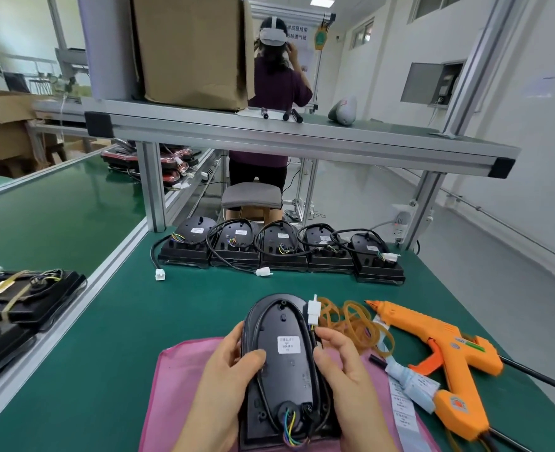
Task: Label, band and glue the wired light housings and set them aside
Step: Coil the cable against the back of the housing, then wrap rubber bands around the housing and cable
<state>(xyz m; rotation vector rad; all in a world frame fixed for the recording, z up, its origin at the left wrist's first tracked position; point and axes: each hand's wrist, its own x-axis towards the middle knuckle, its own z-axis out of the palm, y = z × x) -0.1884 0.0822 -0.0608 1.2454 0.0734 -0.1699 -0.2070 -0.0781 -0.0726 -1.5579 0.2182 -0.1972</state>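
Held part: a black light housing (285, 376) lies back side up, over the pink mat (175, 386) at the near edge of the green table (106, 337), its rounded end pointing away from the person.
Left hand (223, 373): grips the housing's left edge. The thumb (253, 357) lies across the back face beside the white label (288, 344). The other fingers curl round the rim and are mostly hidden behind it.
Right hand (344, 373): grips the right edge. The thumb presses the rim and the curled fingers (336, 339) sit close together against the cable (312, 350) that runs round the housing.
Connector: a white connector (312, 313) stands just above the right fingers, beside the housing's upper right edge.
Wiring: coloured wires (290, 422) leave a round opening at the housing's near end.
Bands: a loose heap of tan rubber bands (357, 321) lies just right of the housing.
Glue gun: an orange glue gun (449, 353) lies on its side beyond the bands, nozzle toward the far left.
Labels: a label strip (403, 409) lies between the glue gun and the right hand.
Waiting stock: a row of five housings (282, 249) with loose cables stands along the table's far edge.
Set aside: banded housings (24, 298) lie on the surface to the left.
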